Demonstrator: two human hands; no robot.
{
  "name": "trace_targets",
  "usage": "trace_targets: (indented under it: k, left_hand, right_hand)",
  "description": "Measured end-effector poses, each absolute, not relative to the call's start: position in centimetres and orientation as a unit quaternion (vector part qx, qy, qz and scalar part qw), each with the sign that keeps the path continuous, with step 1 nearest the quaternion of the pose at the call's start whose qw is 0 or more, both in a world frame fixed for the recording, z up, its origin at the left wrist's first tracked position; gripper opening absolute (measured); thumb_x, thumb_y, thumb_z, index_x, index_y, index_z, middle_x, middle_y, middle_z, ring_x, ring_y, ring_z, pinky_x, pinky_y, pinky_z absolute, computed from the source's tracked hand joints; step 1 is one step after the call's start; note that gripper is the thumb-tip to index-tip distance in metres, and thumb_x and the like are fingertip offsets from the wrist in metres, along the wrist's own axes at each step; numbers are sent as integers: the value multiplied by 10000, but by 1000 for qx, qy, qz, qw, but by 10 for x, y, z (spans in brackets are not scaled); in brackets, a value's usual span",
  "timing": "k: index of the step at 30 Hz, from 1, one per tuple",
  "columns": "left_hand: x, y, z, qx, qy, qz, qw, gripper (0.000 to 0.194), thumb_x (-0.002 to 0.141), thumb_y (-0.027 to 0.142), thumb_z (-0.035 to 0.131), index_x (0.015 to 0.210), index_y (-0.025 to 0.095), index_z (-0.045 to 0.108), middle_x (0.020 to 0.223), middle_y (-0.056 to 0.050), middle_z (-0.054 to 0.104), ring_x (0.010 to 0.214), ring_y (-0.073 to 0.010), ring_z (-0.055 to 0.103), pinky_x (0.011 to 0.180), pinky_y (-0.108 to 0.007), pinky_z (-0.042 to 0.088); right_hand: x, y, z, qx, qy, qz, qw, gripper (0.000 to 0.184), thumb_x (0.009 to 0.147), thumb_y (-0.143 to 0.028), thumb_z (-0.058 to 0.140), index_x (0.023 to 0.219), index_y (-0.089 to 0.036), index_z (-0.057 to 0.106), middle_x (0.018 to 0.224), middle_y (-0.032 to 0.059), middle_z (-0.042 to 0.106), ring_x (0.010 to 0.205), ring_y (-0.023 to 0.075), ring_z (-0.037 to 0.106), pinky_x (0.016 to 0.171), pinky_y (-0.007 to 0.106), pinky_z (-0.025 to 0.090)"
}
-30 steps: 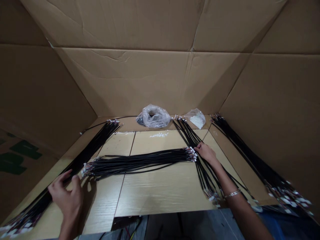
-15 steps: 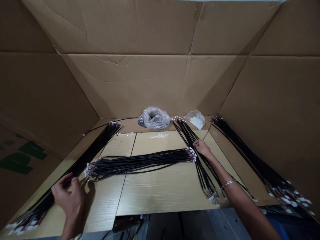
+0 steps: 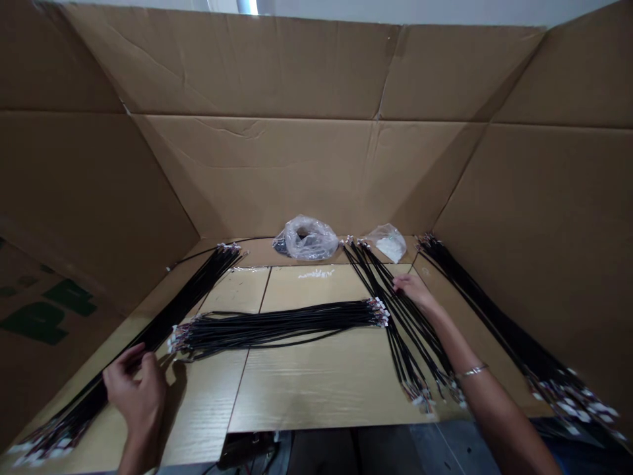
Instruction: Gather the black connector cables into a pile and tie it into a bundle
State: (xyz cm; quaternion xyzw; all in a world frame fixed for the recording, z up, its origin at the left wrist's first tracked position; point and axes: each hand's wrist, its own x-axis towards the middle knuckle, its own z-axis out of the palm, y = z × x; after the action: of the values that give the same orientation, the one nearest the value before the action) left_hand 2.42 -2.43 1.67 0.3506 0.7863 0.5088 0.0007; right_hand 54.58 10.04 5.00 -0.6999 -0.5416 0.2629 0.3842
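Left to right, I see a slanting black cable bundle (image 3: 178, 307); overlapping it, the left hand (image 3: 136, 389), thumb and fingers parted, nothing visible between them; a crosswise bundle (image 3: 287, 321) in the middle; a splayed bundle (image 3: 383, 290) at its right end; the right hand (image 3: 416, 291), bent fingertips at those cables, whether pinching any I cannot tell

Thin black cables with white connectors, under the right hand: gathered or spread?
Spread: the cables fan apart toward their near ends, with pale wood-grain tabletop showing between strands.
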Motion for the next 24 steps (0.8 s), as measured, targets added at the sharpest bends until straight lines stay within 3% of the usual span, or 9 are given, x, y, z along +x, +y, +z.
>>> trace_targets:
  k: [4, 6, 10, 14, 19, 24]
  left_hand:
    - [22, -21, 15, 354, 790, 501, 28, 324, 870, 417, 446, 1007, 159, 586, 1036, -127, 570, 1029, -322, 577, 869, -491, 488]
    - [21, -20, 14, 358, 788, 500, 36, 359, 872, 425, 442, 1034, 141, 590, 1052, -142, 575, 1006, -306, 579, 843, -466, 488]
    - [20, -21, 13, 359, 786, 502, 33, 373, 872, 424, 431, 1051, 138, 589, 1086, -160, 585, 1021, -298, 576, 824, -446, 483]
    - [22, -23, 14, 359, 781, 510, 31, 327, 869, 425, 437, 1003, 164, 581, 1076, -146, 597, 1006, -285, 594, 795, -424, 499]
    - [23, -22, 14, 362, 772, 521, 35, 296, 863, 423, 452, 974, 179, 577, 1065, -137, 602, 991, -284, 595, 819, -445, 503]
    - [20, -21, 11, 340, 760, 554, -6, 264, 826, 403, 474, 918, 177, 577, 1018, -124, 620, 1014, -326, 607, 878, -524, 503]
  right_hand:
    - [564, 87, 90, -660, -540, 244, 461, 198, 706, -290, 585, 528, -213, 545, 742, 69, 665, 752, 202, 592, 751, 330, 474]
    - [572, 79, 113, -643, -528, 234, 503, 120, 707, -305, 600, 640, -205, 603, 731, 44, 646, 691, 171, 557, 673, 301, 454]
    - [579, 69, 152, -554, -430, 238, 672, 105, 710, -280, 666, 783, -205, 649, 596, -11, 554, 462, 101, 335, 436, 249, 233]
    - [570, 74, 169, -555, -403, 294, 665, 76, 769, -166, 616, 791, -169, 688, 529, -35, 480, 417, 70, 224, 411, 263, 89]
    - [564, 76, 188, -486, -376, 232, 754, 84, 806, -166, 636, 737, -205, 662, 542, -42, 456, 431, 80, 312, 396, 236, 162]
    - [533, 57, 191, -378, -380, 253, 806, 110, 766, -230, 698, 788, -216, 591, 640, -18, 582, 412, 65, 363, 392, 216, 292]
